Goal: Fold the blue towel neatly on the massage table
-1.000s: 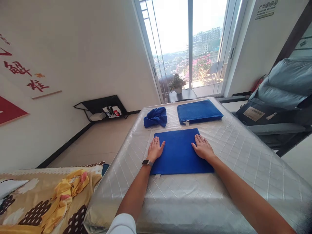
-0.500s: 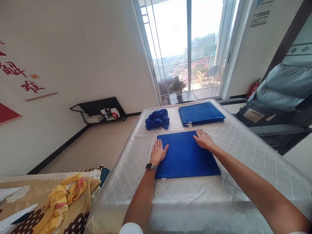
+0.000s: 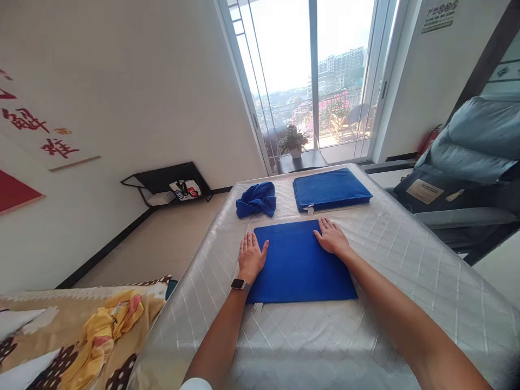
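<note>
A blue cloth [image 3: 303, 268], flat and rectangular with a small white tag at its near left edge, lies on the plastic-covered mattress [image 3: 309, 338]. My left hand [image 3: 251, 255] rests on its upper left edge, fingers stretched out and partly beyond the cloth. At the upper right edge, my right hand [image 3: 331, 236] lies flat with fingers extended. Neither hand grips anything. Just beyond the cloth sit a neat stack of folded blue cloths [image 3: 333, 187] on the right and a crumpled blue cloth [image 3: 257, 199] on the left.
A grey recliner [image 3: 467, 162] stands to the right of the mattress. Beyond the far edge is a chair with a potted plant [image 3: 295, 140] by the glass door. At lower left, a yellow cloth [image 3: 103, 336] lies on patterned bedding [image 3: 154, 303].
My left hand has slid outward to the cloth's left edge, its fingers now partly past it. My right hand stays flat near the upper right corner. The view has shifted slightly.
</note>
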Action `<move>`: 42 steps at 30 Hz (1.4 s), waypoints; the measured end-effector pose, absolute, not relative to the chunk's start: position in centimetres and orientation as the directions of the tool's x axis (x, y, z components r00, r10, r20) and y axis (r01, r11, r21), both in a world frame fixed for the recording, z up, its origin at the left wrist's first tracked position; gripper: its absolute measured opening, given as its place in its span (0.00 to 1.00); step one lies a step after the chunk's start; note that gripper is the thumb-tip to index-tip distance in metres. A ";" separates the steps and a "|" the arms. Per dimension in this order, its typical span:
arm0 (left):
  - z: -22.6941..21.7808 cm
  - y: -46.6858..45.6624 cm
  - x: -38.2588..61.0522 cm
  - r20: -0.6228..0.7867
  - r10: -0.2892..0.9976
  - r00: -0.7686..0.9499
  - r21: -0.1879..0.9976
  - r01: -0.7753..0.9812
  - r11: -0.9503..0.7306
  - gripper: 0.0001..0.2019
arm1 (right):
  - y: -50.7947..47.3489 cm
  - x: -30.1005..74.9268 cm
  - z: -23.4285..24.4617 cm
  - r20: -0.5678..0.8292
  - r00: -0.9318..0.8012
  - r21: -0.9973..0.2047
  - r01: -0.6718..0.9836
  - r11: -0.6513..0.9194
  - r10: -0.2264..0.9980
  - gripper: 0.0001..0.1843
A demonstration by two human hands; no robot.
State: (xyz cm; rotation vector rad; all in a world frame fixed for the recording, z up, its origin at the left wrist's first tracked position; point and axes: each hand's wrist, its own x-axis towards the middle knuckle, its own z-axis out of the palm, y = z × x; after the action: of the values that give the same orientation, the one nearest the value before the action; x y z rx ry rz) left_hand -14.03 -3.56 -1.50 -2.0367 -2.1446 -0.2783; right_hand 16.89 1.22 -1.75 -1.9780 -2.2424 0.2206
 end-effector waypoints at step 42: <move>-2.7 2.2 -15.3 0.091 0.996 -0.014 0.148 0.989 0.000 0.44 | -2.4 16.3 -1.8 -0.001 -0.090 -0.132 0.987 0.089 0.996 0.39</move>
State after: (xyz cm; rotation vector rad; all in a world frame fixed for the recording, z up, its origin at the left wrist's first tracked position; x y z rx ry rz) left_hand -15.26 2.24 -2.74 -2.2338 -2.2493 -0.2708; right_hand 16.29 -2.45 -1.84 -2.0568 -2.2511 0.1500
